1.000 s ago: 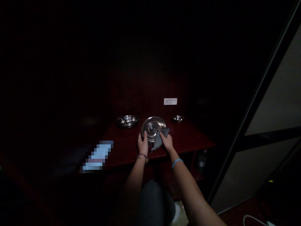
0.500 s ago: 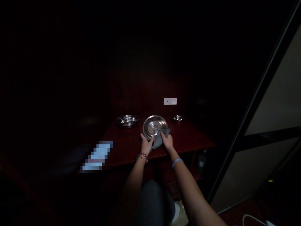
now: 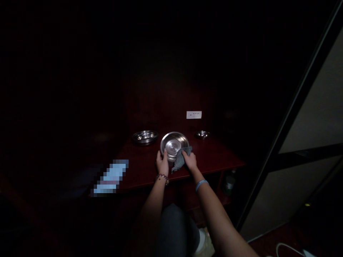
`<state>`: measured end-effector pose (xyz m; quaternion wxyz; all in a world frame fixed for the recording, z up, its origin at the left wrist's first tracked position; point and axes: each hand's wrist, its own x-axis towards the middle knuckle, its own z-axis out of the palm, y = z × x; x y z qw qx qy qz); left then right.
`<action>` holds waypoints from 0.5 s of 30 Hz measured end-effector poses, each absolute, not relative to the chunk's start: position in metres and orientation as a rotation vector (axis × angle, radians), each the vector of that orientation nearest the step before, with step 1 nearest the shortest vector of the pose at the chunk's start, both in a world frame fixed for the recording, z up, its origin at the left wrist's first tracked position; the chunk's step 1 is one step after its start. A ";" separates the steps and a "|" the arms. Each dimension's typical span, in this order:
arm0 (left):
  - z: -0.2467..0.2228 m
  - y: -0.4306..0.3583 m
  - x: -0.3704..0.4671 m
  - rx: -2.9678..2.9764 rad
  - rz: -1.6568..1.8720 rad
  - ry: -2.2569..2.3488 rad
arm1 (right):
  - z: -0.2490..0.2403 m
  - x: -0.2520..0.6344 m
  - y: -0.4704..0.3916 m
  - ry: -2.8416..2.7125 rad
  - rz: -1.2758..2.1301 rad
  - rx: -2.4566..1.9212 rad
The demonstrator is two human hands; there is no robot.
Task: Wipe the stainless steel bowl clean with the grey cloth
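A round, shiny metal basin point(image 3: 172, 144) is held tilted above the dark red desk, its inside turned toward me. My left hand point(image 3: 162, 163) grips its lower left rim, thumb over the inside edge and fingers behind. A grey cloth point(image 3: 179, 161) is bunched in my right hand point(image 3: 190, 160) and lies over the basin's lower right rim. Part of the cloth hangs down below the rim. The fingers beneath the cloth are hidden.
Shallow metal basins point(image 3: 145, 137), seemingly stacked, sit on the left of the desk point(image 3: 214, 155). A small metal bowl point(image 3: 202, 134) stands at the back right, below a white wall socket point(image 3: 194, 115). A bottle point(image 3: 229, 184) is on the lower shelf. A sliding door point(image 3: 302, 157) borders the right.
The basin has shifted slightly left and turned. My left hand has moved left along its rim, with the thumb now further inside. My right hand with the cloth has moved only a little.
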<state>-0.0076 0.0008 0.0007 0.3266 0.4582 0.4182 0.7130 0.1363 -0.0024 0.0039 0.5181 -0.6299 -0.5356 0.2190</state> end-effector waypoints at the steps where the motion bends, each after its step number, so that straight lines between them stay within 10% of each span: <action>1: 0.002 0.000 -0.008 1.194 1.877 1.079 | 0.004 0.136 -0.003 -1.278 0.529 -1.513; 15: 0.003 -0.007 -0.005 1.394 1.627 1.115 | 0.010 0.135 -0.007 -1.234 0.496 -1.555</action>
